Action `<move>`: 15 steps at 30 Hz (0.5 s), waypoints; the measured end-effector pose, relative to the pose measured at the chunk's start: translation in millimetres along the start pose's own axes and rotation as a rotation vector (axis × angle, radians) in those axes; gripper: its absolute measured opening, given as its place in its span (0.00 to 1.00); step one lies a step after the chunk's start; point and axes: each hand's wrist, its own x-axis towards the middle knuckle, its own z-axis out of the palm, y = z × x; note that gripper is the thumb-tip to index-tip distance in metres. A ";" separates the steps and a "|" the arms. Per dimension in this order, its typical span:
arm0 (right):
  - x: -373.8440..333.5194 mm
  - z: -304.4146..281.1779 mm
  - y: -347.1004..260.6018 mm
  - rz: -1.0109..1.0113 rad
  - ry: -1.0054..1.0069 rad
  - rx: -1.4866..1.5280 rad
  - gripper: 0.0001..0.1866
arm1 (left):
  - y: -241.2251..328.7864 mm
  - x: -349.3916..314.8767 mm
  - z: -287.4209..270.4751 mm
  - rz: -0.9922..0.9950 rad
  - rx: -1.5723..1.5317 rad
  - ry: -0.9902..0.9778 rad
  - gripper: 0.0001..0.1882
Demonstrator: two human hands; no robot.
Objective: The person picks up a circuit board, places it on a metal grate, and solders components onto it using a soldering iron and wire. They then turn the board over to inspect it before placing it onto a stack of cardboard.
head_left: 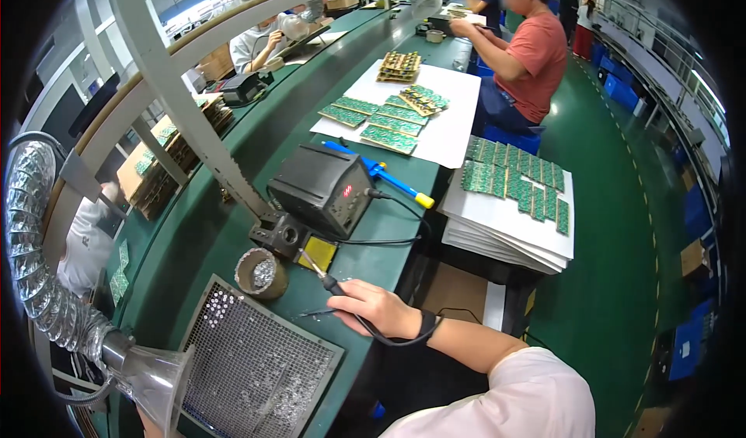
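My right hand [373, 310] is closed around the handle of a soldering iron [332, 285], its metal tip pointing up and left near a yellow sponge [318, 252]. Thin dark tweezers [315, 312] show at the fingers; whether they are held or lie on the bench, I cannot tell. Left of the hand is a round brown pot [275, 284] with silvery bits inside. Below it lies a framed mesh tray [317, 343] with small white round parts in one corner and shiny bits across it. A little skin, probably my left arm or hand [149, 424], shows behind the clear fume hood; its fingers are hidden.
A black soldering station [326, 185] stands beyond the sponge, with a blue and yellow tool [400, 185] behind it. Green circuit boards [391, 139] lie on white sheets farther off. A silver duct [35, 236] ends in a clear hood [159, 380]. Co-workers sit along the bench.
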 end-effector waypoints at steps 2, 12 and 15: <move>-1.9 2.6 0.9 -0.024 0.013 -0.013 0.20 | -30.8 -24.0 -22.9 -0.054 -0.005 -0.032 0.40; 4.8 2.5 -2.9 -0.040 -0.005 0.003 0.18 | -187.0 -185.4 -92.9 -0.449 0.026 -0.154 0.43; 2.2 3.7 1.0 -0.053 0.008 -0.016 0.19 | -175.2 -268.9 -96.3 -0.289 -0.175 0.175 0.36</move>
